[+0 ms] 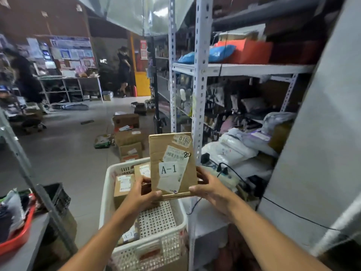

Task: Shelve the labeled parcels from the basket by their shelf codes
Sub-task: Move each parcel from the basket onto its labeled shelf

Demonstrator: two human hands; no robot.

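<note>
Parcel (172, 163) marked A-1 held upright above basket (109, 194) far rim; left hand (143, 194) and right hand (210, 189) both grasp bottom corners. Keep label facing you (code readable), carry level to matching shelf (244, 69).

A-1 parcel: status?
Left hand and right hand grip parcel upright over basket. More parcels in basket. Shelf post right behind it.
</note>
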